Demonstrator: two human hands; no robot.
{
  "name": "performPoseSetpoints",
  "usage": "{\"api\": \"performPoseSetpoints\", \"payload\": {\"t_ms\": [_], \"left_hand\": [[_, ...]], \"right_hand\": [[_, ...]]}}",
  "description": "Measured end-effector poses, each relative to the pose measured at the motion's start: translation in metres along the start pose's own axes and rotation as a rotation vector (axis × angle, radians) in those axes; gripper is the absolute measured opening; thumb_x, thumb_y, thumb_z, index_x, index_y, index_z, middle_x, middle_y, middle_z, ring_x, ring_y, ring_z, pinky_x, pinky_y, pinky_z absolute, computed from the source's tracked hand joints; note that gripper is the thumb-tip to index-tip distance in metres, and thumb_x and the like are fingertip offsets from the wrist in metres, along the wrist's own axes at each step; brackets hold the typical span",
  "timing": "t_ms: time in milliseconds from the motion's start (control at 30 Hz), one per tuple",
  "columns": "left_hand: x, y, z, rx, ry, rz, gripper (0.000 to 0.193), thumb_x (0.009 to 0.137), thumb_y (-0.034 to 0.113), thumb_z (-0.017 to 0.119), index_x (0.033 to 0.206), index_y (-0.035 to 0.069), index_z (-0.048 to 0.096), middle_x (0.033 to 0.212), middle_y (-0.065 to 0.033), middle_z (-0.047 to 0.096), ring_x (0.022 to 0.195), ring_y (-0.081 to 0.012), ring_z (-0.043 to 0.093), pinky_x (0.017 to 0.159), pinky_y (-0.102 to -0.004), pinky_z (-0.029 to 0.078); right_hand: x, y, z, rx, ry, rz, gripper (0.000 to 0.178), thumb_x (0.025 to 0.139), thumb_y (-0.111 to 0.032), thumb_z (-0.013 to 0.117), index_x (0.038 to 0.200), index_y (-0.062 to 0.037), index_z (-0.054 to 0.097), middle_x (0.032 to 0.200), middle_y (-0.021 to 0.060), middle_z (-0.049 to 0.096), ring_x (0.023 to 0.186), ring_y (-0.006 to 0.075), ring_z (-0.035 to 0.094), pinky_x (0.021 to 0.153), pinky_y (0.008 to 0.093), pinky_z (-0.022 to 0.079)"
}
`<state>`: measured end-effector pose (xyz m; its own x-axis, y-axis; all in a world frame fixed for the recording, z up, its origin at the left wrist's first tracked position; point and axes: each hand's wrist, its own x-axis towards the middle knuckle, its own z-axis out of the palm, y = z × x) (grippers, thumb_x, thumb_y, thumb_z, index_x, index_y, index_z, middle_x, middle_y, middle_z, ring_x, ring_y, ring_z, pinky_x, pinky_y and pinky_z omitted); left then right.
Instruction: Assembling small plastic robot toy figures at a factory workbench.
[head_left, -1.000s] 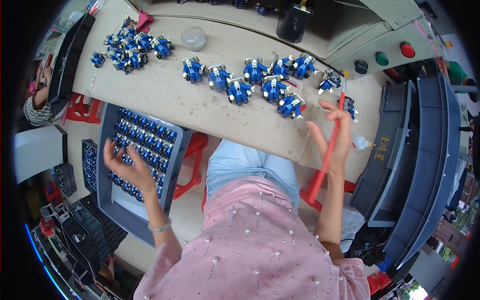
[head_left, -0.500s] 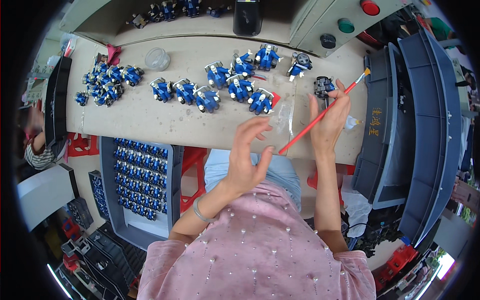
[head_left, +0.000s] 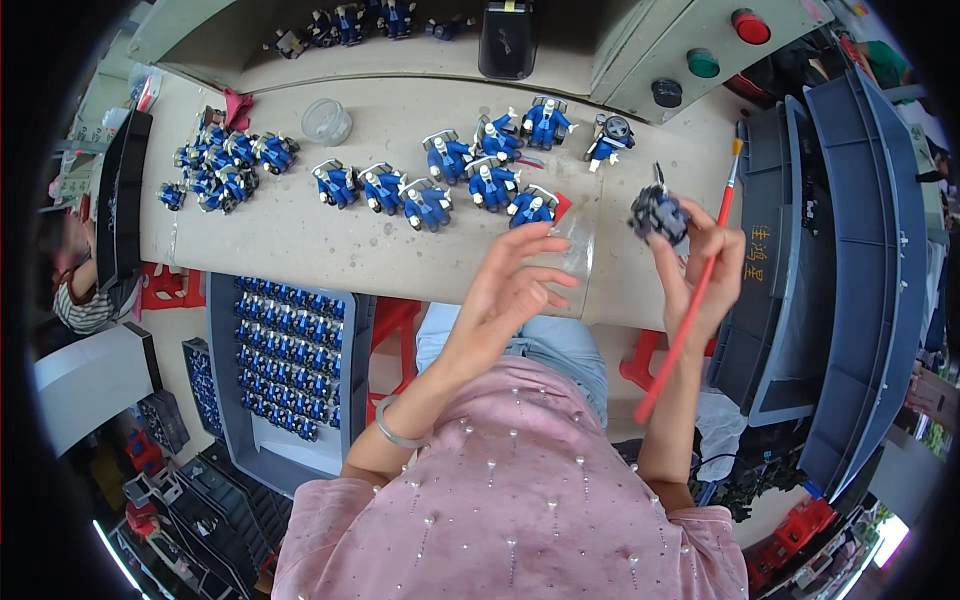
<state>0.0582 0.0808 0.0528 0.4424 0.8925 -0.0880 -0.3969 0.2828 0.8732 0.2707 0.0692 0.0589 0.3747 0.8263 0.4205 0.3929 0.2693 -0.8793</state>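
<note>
My right hand pinches a small dark grey and black toy part between thumb and fingers, above the table's right side. The same hand also holds a paintbrush with a red handle, its bristles pointing up and away. My left hand hovers over the table's near edge, fingers apart, with nothing in it. Beyond it stand several small toy figures in blue with white heads. One more figure, with a dark round piece on it, lies farther right.
A cluster of blue figures and a clear plastic cup occupy the table's left. At the lower left, a grey crate holds rows of figures. Grey bins stand on the right. Red, green and black buttons line the shelf post.
My right hand has picked up the dark toy part from the table and drawn it nearer. The brush has swung steeper in that hand. The left hand stays open, shifted slightly right.
</note>
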Motion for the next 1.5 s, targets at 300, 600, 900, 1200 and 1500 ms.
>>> {"api": "performPoseSetpoints", "payload": {"t_ms": [300, 600, 900, 1200, 1500], "left_hand": [[0.013, 0.007, 0.029, -0.195, -0.160, -0.099, 0.071, 0.087, 0.002, 0.062, 0.144, 0.005, 0.019, 0.131, -0.0125, 0.039, 0.112, -0.0184, 0.053, 0.091, -0.0326, 0.048], [-0.003, -0.001, 0.019, -0.083, 0.022, 0.014, 0.079, 0.079, -0.005, 0.067, 0.143, 0.002, 0.021, 0.131, -0.0109, 0.040, 0.118, -0.0174, 0.046, 0.098, -0.0307, 0.042], [-0.007, -0.008, 0.014, 0.024, 0.064, -0.035, 0.077, 0.074, -0.011, 0.069, 0.139, -0.001, 0.028, 0.119, -0.0103, 0.050, 0.111, -0.0167, 0.052, 0.098, -0.0320, 0.043], [-0.007, -0.016, 0.008, 0.266, 0.124, 0.077, 0.073, 0.072, -0.006, 0.073, 0.134, -0.003, 0.035, 0.116, -0.0122, 0.051, 0.106, -0.0184, 0.055, 0.092, -0.0306, 0.047], [-0.007, -0.010, 0.004, 0.430, 0.084, 0.081, 0.073, 0.071, -0.003, 0.075, 0.132, -0.006, 0.036, 0.115, -0.0152, 0.052, 0.105, -0.0204, 0.057, 0.090, -0.0319, 0.048]], "right_hand": [[-0.009, -0.043, -0.008, 0.406, -0.441, 0.004, 0.030, 0.079, 0.005, 0.066, 0.078, -0.0091, 0.040, 0.099, 0.0206, 0.068, 0.109, 0.0301, 0.058, 0.100, 0.0466, 0.038], [-0.013, -0.049, -0.018, 0.278, -0.120, -0.013, 0.046, 0.096, -0.036, 0.049, 0.112, 0.0056, 0.060, 0.075, 0.0135, 0.064, 0.072, 0.0206, 0.061, 0.072, 0.0335, 0.048], [-0.014, -0.081, 0.002, -0.041, -0.218, -0.133, 0.037, 0.086, -0.033, 0.064, 0.083, 0.0042, 0.068, 0.071, 0.0114, 0.063, 0.065, 0.0225, 0.059, 0.063, 0.0306, 0.044], [-0.007, -0.080, 0.005, -0.003, -0.233, -0.130, 0.030, 0.084, -0.029, 0.065, 0.079, 0.0013, 0.068, 0.069, 0.0104, 0.063, 0.063, 0.0226, 0.058, 0.063, 0.0308, 0.042], [0.001, -0.074, 0.012, -0.298, -0.060, -0.391, 0.013, 0.085, -0.011, 0.064, 0.087, 0.0017, 0.068, 0.083, 0.0140, 0.066, 0.071, 0.0225, 0.060, 0.067, 0.0292, 0.047]]}}
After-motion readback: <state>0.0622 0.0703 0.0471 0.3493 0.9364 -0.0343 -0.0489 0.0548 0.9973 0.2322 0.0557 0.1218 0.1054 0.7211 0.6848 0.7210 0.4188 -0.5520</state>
